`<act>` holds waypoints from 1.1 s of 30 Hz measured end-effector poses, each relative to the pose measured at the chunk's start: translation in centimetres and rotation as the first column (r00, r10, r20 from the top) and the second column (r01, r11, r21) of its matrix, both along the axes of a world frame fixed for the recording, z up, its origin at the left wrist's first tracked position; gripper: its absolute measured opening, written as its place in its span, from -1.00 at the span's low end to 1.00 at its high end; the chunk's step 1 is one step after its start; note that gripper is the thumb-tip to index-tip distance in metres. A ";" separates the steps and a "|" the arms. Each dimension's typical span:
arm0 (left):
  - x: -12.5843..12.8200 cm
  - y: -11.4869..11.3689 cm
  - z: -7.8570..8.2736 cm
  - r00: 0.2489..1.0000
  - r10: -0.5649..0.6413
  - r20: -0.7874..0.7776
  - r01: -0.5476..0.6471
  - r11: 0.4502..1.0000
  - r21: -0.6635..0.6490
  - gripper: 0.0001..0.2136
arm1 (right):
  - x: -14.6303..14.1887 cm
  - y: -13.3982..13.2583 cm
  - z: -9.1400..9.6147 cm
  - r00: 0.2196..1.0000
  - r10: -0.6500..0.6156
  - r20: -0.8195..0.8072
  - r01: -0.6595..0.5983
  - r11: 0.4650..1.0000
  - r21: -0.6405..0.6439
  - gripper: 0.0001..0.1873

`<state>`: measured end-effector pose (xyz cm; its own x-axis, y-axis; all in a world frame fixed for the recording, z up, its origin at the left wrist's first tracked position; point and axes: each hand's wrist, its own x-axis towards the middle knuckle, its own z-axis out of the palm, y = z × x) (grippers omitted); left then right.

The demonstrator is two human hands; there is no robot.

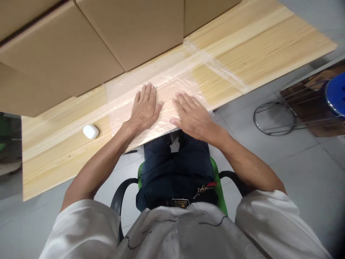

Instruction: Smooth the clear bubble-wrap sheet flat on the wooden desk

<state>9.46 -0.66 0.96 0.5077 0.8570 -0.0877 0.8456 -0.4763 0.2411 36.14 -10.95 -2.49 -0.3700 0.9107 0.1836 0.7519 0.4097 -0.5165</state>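
Observation:
A thin, see-through pinkish plastic sheet or bag (167, 81) lies spread on the wooden table (269, 39), with small wrinkles across it. Its near edge reaches the table's front edge. My left hand (145, 109) rests flat on the plastic, fingers pointing away from me and thumb out to the side. To its right, my right hand (191, 115) also lies palm down on it, fingers stretched toward the upper left. Neither hand grips anything. Whether it is a single sheet or a bag I cannot tell.
Large cardboard boxes (134, 28) stand along the table's back left. A small white rounded case (91, 131) sits left of the plastic. Clear tape (215, 66) crosses the tabletop to the right. A blue-topped stool (336, 93) stands on the floor at right. I sit on a green chair (221, 194).

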 end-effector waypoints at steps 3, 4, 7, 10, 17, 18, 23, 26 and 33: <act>0.3 -0.2 -0.1 1.000 0.004 -0.008 -0.004 1.000 -0.012 0.07 | 3.8 0.0 0.1 0.996 -0.069 0.049 0.071 0.997 -0.041 0.10; 0.3 -0.3 -0.1 1.000 0.003 0.000 -0.003 1.000 -0.014 0.08 | 5.0 -0.1 0.3 0.993 -0.090 0.073 0.095 0.994 -0.062 0.10; 0.5 -0.4 -0.3 1.000 -0.003 0.029 0.003 1.000 -0.016 0.11 | 7.4 -0.1 1.1 0.981 -0.130 0.142 0.145 0.985 -0.098 0.07; 0.7 -0.4 -0.4 1.000 -0.001 0.030 0.002 1.000 -0.016 0.12 | 7.8 0.0 2.0 0.971 -0.156 0.183 0.176 0.979 -0.100 0.04; 0.8 -0.3 -0.6 0.997 -0.002 0.075 0.003 1.000 -0.020 0.09 | -0.6 3.3 2.8 0.999 0.027 0.032 -0.025 0.998 -0.053 0.02; 0.7 -0.3 -0.6 0.997 0.003 0.079 -0.001 1.000 -0.022 0.06 | -2.0 4.2 2.6 0.997 0.070 0.018 -0.069 0.995 -0.077 0.03; 0.6 -0.5 -0.7 0.996 -0.006 0.090 0.008 1.000 -0.024 0.04 | -3.3 7.3 1.1 0.994 0.106 0.031 -0.101 0.984 -0.149 0.04; 0.7 -0.7 -0.6 0.995 -0.009 0.096 0.011 1.000 -0.024 0.15 | -0.2 7.7 0.5 0.995 0.070 0.063 -0.062 0.989 -0.132 0.01; 1.8 -1.6 1.2 0.998 -0.022 -0.063 0.015 0.994 -0.110 0.13 | 3.9 6.7 1.9 0.983 -0.076 0.166 0.090 0.993 -0.080 0.07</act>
